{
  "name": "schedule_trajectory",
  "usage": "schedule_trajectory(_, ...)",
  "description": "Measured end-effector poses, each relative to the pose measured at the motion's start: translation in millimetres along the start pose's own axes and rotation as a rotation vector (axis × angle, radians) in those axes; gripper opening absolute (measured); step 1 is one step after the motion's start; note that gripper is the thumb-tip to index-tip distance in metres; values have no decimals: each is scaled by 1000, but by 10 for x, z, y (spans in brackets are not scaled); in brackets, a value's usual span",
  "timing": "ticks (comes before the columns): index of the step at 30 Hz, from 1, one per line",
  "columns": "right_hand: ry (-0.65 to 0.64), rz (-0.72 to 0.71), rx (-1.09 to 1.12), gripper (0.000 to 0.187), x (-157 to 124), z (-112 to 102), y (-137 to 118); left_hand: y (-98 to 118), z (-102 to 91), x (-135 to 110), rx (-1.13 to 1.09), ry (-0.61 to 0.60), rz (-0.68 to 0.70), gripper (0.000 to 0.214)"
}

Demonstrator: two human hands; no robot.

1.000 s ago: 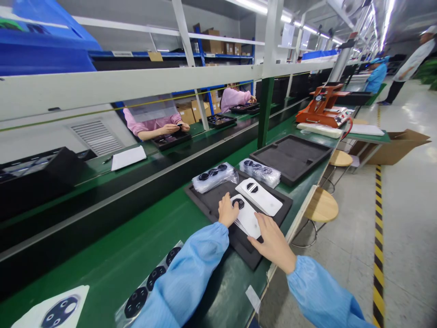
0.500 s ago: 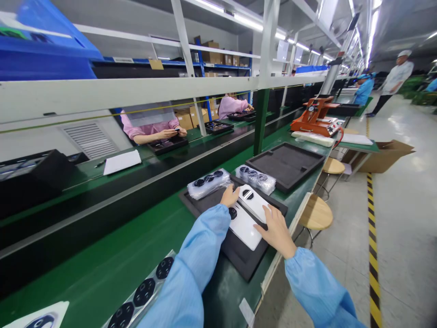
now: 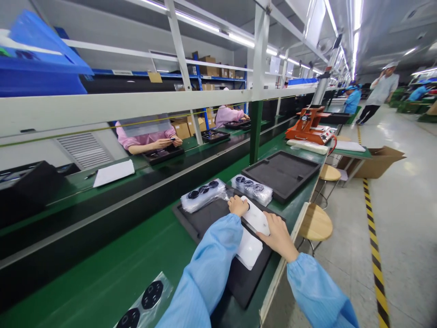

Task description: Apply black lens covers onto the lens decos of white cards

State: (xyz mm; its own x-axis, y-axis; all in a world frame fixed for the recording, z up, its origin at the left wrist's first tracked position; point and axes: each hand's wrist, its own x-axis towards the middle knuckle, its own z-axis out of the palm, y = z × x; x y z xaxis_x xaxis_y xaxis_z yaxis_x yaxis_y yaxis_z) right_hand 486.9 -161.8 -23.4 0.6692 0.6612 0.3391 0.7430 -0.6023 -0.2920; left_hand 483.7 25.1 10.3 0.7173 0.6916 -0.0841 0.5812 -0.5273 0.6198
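My left hand [image 3: 239,206] is closed at the far end of a white phone back cover [image 3: 256,217], its fingers over the dark camera ring there. My right hand [image 3: 276,233] grips the near end of the same cover, thumb on one side and fingers on the other. A second white phone back cover [image 3: 250,253] lies just beside it, partly hidden by my left sleeve. Both are over a black foam tray [image 3: 244,289]. Two plastic-wrapped stacks of covers with black rings, one on the left [image 3: 204,195] and one on the right [image 3: 252,189], rest at the tray's far side.
Another black tray [image 3: 282,175] lies beyond, with an orange press [image 3: 310,127] behind it. Bagged black ring parts [image 3: 152,295] sit on the green bench at lower left. Stools [image 3: 316,222] stand at right. Co-workers in pink sleeves [image 3: 146,136] work across the bench.
My left hand has moved onto the cover's camera-ring end, hiding most of the ring. My right hand has closed further around the near end. The view has shifted slightly.
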Motion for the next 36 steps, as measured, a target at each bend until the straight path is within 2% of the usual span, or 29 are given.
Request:
schedule_trajectory(7,-11,-9,-6,64,28,-4,43,-68,-56,20,-35,-74,96,34)
schedule_trajectory(15,11,-67,-16,61,26,14,70,-46,-232,-21,-60,-117,7,38)
schedule_trajectory(19,62,-105,-15,59,75,66,126,-28,-370,-115,-107,-123,35,37)
schedule_trajectory(23,114,-149,28,54,115,50,236,-64,-653,-318,-214,-119,119,32)
schedule_trajectory(26,161,-157,96,53,115,-26,168,-183,-1093,-597,-295,-71,193,30)
schedule_trajectory(29,227,-158,184,52,-13,-144,-280,-475,-1729,-1076,-356,3,266,19)
schedule_trajectory(31,221,-222,272,45,-195,-220,-791,-798,-2144,-1525,-381,64,286,20)
schedule_trajectory(32,151,-311,395,39,-300,-242,-1078,-996,-2307,-1770,-388,116,268,24)
schedule_trajectory(34,-108,-549,496,33,-496,-230,-1633,-1439,-2488,-2247,-387,219,191,31)
schedule_trajectory(36,-246,-680,495,30,-618,-137,-2080,-1894,-2461,-2633,-359,260,95,30)
